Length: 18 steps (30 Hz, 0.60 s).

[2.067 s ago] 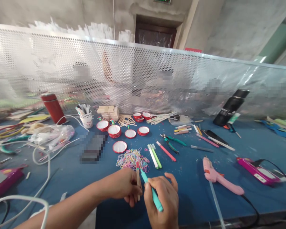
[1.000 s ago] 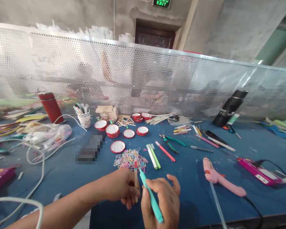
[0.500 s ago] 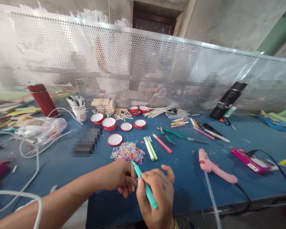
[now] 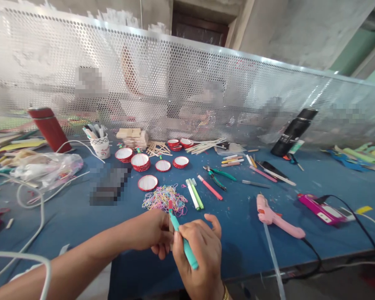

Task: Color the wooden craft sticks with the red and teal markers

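Observation:
My left hand (image 4: pixel 156 233) is closed around a flat wooden craft stick (image 4: pixel 171 225), held upright with its red-coloured top end showing. In my right hand (image 4: pixel 200 246) is a turquoise marker pen (image 4: pixel 190 252), gripped like a pen. Its tip meets the stick just under the red part. Beyond both hands lies a heap of coloured rubber bands (image 4: pixel 165 199). White and green markers (image 4: pixel 193 196) and a red marker (image 4: pixel 210 187) rest to the right of the heap. My fingers hide the lower part of the stick.
Red-edged white discs (image 4: pixel 148 183) lie behind the rubber bands, some stacked. Green-handled pliers (image 4: pixel 217 177) are farther right. A pink glue gun (image 4: pixel 278 218) with its cord sits at right. White cables (image 4: pixel 40 208) loop at left. A perforated metal screen (image 4: pixel 193 83) borders the table's back.
The whole view has shifted slightly, so the table things appear a little farther left. The marker's tip stays at the stick below the red end, and both hands keep their hold.

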### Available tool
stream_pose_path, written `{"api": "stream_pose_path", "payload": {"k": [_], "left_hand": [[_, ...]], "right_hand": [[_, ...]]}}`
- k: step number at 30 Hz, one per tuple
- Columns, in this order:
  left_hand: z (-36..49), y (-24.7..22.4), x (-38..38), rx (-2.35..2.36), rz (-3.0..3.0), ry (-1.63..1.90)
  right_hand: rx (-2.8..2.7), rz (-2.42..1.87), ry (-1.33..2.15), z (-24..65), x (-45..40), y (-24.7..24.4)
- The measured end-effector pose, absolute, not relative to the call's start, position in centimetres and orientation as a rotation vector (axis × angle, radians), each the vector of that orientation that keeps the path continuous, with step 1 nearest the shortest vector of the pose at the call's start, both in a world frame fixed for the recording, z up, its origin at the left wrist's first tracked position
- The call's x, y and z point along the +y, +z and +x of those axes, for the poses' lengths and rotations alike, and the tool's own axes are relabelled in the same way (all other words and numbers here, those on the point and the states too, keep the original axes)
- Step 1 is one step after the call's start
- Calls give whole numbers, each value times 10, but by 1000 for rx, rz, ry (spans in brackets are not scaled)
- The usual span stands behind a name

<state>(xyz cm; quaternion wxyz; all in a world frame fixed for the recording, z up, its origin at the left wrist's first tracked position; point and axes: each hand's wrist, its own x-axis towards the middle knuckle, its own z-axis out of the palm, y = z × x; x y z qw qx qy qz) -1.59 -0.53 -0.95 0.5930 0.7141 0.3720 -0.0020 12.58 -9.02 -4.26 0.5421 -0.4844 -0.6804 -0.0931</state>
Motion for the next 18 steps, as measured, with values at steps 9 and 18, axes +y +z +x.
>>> {"api": "stream_pose_path", "payload": {"k": [9, 18], "left_hand": [[-16, -4, -8, 871, 1662, 9], [-17, -10, -5, 854, 1689, 2]], "right_hand": [[-1571, -1179, -240, 128, -92, -46], [-1630, -1147, -226, 125, -91, -42]]}}
